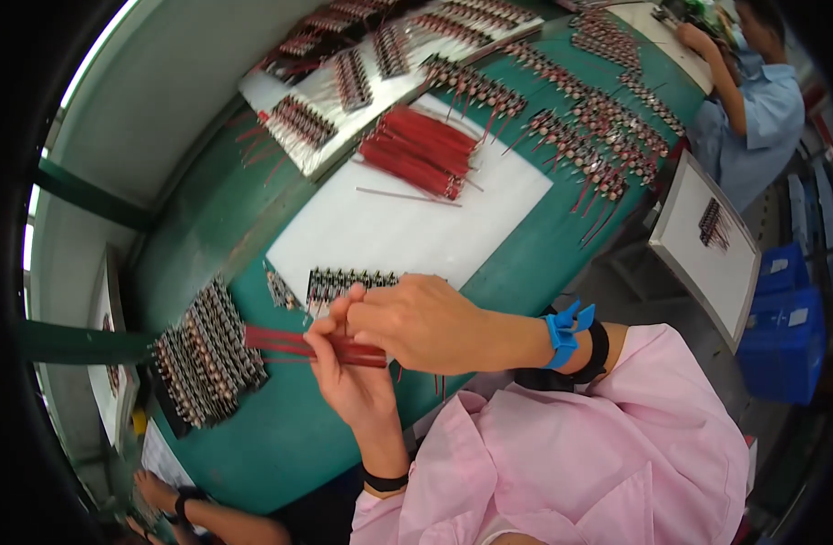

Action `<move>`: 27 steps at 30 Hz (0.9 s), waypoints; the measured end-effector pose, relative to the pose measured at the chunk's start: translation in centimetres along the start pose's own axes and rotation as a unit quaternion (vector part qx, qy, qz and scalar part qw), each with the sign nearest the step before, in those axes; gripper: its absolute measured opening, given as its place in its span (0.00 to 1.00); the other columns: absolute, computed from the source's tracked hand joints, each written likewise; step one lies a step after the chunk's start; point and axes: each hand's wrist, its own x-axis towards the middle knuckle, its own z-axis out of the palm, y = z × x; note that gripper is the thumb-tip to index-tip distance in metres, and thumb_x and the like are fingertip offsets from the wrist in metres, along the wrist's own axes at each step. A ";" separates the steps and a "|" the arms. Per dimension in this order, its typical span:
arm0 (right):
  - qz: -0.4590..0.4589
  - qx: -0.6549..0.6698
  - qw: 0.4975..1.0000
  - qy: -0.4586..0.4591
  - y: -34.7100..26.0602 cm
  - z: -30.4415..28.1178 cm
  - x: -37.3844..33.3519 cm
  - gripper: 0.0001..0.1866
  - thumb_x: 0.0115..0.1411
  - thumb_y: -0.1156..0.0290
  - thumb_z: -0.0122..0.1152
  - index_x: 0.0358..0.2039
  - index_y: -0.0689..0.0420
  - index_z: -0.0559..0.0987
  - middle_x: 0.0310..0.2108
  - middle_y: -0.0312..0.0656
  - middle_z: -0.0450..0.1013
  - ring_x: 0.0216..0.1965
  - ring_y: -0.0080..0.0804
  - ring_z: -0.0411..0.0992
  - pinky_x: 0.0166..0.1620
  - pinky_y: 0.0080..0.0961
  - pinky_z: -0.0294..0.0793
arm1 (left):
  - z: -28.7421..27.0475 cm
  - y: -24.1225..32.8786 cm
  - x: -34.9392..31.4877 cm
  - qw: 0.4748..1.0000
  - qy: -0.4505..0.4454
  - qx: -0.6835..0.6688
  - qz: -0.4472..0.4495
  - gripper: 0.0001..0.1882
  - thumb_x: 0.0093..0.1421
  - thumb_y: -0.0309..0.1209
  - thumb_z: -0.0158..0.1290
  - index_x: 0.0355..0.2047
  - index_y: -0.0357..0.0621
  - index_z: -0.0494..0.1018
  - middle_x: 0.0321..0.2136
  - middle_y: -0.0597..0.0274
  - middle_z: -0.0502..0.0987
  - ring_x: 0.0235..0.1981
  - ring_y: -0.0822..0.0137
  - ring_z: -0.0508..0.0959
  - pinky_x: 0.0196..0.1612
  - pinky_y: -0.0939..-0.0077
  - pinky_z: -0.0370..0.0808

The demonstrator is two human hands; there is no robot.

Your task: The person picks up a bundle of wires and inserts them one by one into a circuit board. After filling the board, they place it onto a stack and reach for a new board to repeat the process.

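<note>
My left hand is closed around a small bundle of red wires, which sticks out on both sides of its fingers. Coming in from the right, my right hand has its fingers bent together against the left fingertips; what they pinch is hidden. Just beyond both hands lies a strip of small circuit boards with upright components, partly covered by my right hand. It rests on the near side of a white sheet. Farther back on that sheet is a thick bundle of red wires.
Rows of dark component strips are stacked at left. Wired board strips spread over the green table at far right. A white board holds more strips. Co-workers sit at upper right and lower left; blue bins stand right.
</note>
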 end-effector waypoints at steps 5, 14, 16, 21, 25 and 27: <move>-0.049 0.122 0.989 0.062 -1.9 -5.3 -2.5 0.07 0.45 0.70 0.53 0.17 0.57 0.67 0.17 0.37 0.64 0.16 0.34 0.62 0.19 0.26 0.57 | -0.6 0.6 -0.3 0.998 -0.060 -0.026 0.022 0.14 0.60 0.37 0.32 0.25 0.42 0.61 0.15 0.66 0.61 0.16 0.74 0.64 0.27 0.78 0.67; -0.275 0.088 0.951 0.111 -6.0 -13.2 -7.2 0.03 0.40 0.77 0.49 0.15 0.56 0.72 0.20 0.36 0.67 0.15 0.24 0.61 0.21 0.22 0.61 | -0.7 -0.1 -0.6 0.998 0.011 0.066 0.019 0.13 0.60 0.37 0.33 0.23 0.43 0.60 0.10 0.72 0.51 0.08 0.81 0.49 0.09 0.88 0.49; -0.268 0.073 0.955 0.108 -4.8 -14.1 -7.9 0.04 0.41 0.77 0.49 0.14 0.57 0.72 0.20 0.36 0.67 0.15 0.24 0.61 0.22 0.21 0.62 | -2.2 0.3 -0.7 0.995 0.019 0.097 0.032 0.13 0.60 0.36 0.33 0.23 0.43 0.60 0.10 0.72 0.51 0.08 0.81 0.49 0.09 0.88 0.50; 0.182 -0.091 0.898 0.389 5.7 -22.5 -13.9 0.12 0.52 0.67 0.46 0.16 0.59 0.70 0.14 0.31 0.63 0.15 0.16 0.57 0.18 0.13 0.53 | -2.4 0.5 -0.8 0.989 0.009 0.134 0.068 0.13 0.59 0.36 0.35 0.23 0.42 0.60 0.11 0.73 0.51 0.09 0.82 0.48 0.10 0.89 0.49; 0.417 -0.017 0.774 0.476 20.5 -29.5 -21.5 0.11 0.49 0.64 0.52 0.16 0.58 0.71 0.11 0.32 0.63 0.11 0.15 0.57 0.15 0.11 0.54 | -2.1 0.4 -1.2 0.987 0.023 0.138 0.073 0.13 0.59 0.37 0.35 0.23 0.42 0.60 0.11 0.72 0.52 0.09 0.82 0.48 0.10 0.89 0.49; 0.443 -0.015 0.760 0.476 25.4 -30.1 -23.1 0.11 0.48 0.64 0.52 0.17 0.57 0.71 0.12 0.33 0.64 0.10 0.16 0.58 0.14 0.13 0.55 | -2.3 0.0 -1.5 0.986 0.037 0.143 0.076 0.13 0.59 0.36 0.35 0.23 0.42 0.60 0.11 0.72 0.52 0.09 0.82 0.49 0.10 0.89 0.48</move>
